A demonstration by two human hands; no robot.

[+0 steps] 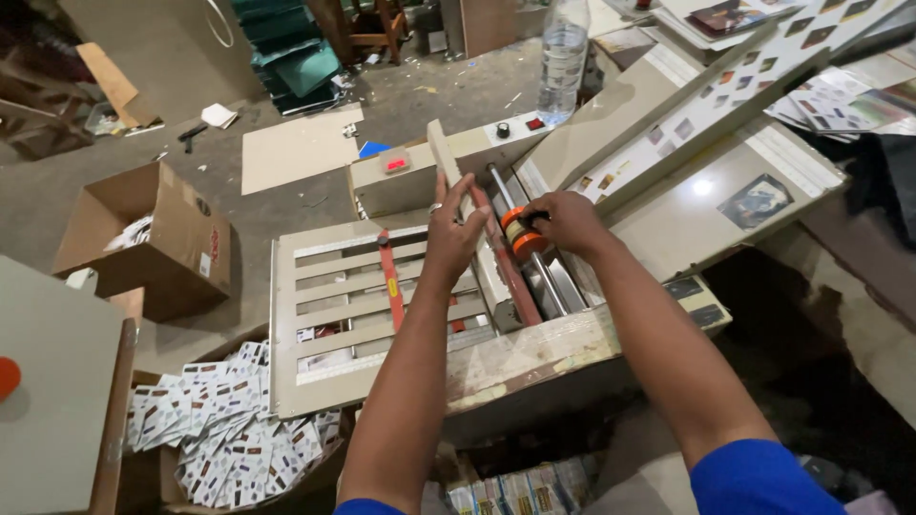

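At frame centre, our left hand (454, 229) lies released on the cutter's guard bar (456, 186) while our right hand (570, 223) fingers clench the orange roller collar (523, 235), best slid gently, squarely along its shaft.

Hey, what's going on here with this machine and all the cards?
A person leans over a beige tabletop machine. The left hand rests on its raised guard bar, while the right hand grips an orange roller wheel on a metal shaft. A long printed sheet lies on the feed side. Below the slatted tray, a box holds a heap of small cut cards.
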